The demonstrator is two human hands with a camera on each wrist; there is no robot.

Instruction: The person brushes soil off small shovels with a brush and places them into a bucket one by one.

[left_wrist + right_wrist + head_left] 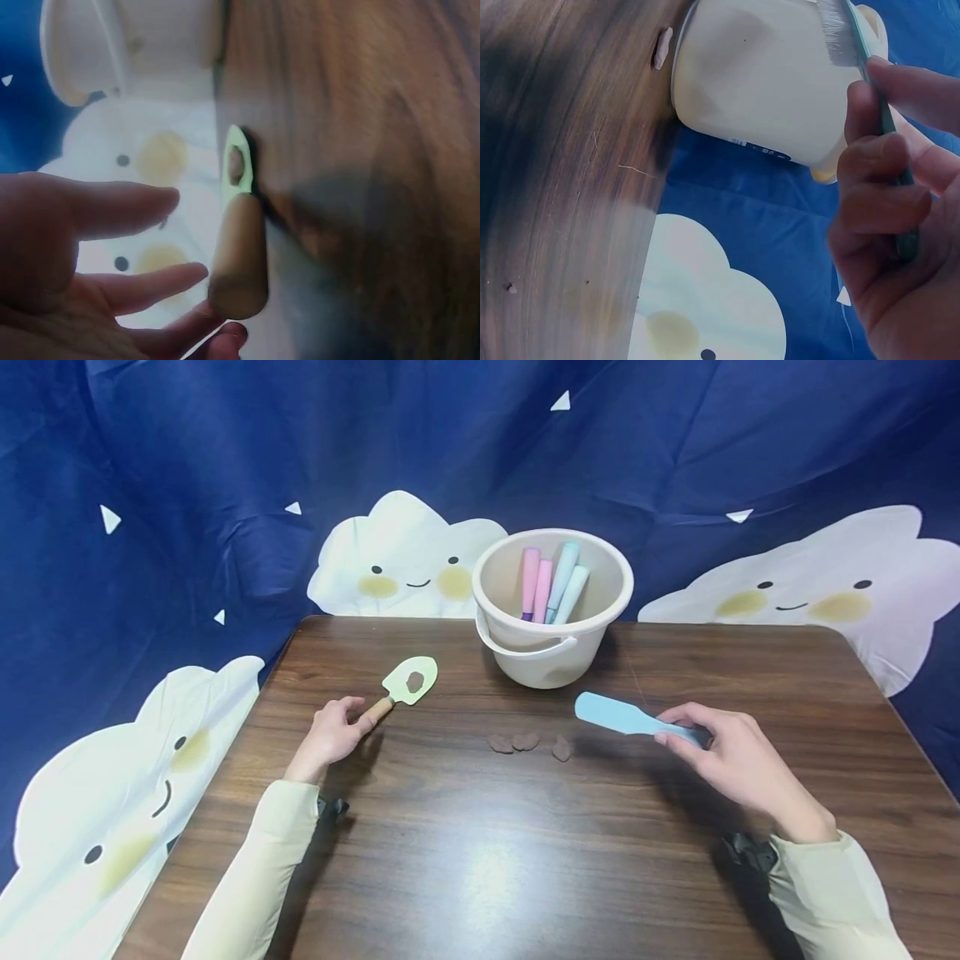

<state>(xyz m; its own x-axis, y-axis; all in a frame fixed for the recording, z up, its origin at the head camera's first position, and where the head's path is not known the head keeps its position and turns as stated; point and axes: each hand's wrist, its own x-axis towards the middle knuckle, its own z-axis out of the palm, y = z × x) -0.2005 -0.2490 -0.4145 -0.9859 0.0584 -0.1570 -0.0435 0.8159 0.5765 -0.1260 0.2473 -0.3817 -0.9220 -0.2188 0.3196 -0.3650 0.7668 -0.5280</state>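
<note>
My left hand (333,737) is at the wooden handle (238,259) of a small pale green trowel (421,670). In the left wrist view the thumb and fingers are spread apart, with fingertips close to or touching the handle's end. A brown lump (415,682) lies on the trowel's blade. My right hand (731,760) grips a light blue brush (617,713) by its handle, above the table. Its pale bristles (835,34) show in the right wrist view. Between the hands lie brown lumps, one (500,743) at left, one (526,741) beside it and one (561,748) nearer the brush.
A beige bucket (553,665) stands at the table's far edge, with its handle hanging in front and several pink and blue handled things (564,578) inside. The wooden table (420,877) meets a dark blue curtain (225,443) with white clouds. Small crumbs (511,288) lie on the wood.
</note>
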